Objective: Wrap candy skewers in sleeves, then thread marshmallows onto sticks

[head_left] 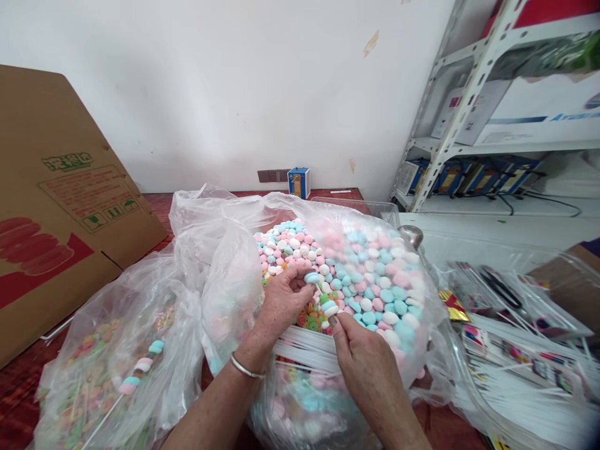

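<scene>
My left hand [284, 299] is closed around a blue-and-white candy piece [312, 278] at the tip of a thin white stick. My right hand [356, 356] pinches the lower part of that stick [330, 317], which carries another blue-and-white piece [329, 307]. Both hands hover over a large clear plastic bag [220, 269] heaped with pink, blue and white candies [375, 281]. A small patch of ring-shaped multicoloured candies [310, 320] lies just under the hands. A bundle of white sticks [304, 347] rests across the bag below my wrists.
A second clear bag [94, 369] at the left holds coloured ring candies and a finished candy skewer [140, 369]. A brown cardboard box [56, 206] stands at far left. Printed packets in plastic [515, 350] lie at the right. Metal shelving [469, 94] with boxes stands behind.
</scene>
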The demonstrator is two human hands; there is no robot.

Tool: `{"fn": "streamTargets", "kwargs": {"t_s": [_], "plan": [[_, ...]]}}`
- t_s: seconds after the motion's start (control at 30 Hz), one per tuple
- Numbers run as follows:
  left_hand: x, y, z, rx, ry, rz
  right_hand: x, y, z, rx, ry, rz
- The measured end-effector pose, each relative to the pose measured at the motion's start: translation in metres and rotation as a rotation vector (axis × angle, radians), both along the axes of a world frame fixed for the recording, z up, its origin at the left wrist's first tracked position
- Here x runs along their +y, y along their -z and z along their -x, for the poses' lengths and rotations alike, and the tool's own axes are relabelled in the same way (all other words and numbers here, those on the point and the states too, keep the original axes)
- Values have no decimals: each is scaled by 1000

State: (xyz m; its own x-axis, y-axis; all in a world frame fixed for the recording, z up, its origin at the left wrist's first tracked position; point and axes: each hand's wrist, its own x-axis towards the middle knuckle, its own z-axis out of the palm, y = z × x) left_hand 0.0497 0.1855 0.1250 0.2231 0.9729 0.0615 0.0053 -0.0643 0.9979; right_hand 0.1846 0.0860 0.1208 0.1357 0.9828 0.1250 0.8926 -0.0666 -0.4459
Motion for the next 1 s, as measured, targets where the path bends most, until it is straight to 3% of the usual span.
{"fn": "streamTargets", "kwargs": {"t_s": [0.3,0.57,0.77,0.9,1.0], "plan": [[-6,0,-2,68,21,-100,1,4,5,143,-15,9],[-17,6,-2,236,17,-317,9,7,12,252,42,-123],[-25,7,-9,285,65,-299,10,-2,-8,467,101,-210],[-18,2,-19,559,39,-526,-3,-10,-35,543,243,-259],[-10,1,-26,841,145,-671,-15,-8,-48,552,272,-224]]}}
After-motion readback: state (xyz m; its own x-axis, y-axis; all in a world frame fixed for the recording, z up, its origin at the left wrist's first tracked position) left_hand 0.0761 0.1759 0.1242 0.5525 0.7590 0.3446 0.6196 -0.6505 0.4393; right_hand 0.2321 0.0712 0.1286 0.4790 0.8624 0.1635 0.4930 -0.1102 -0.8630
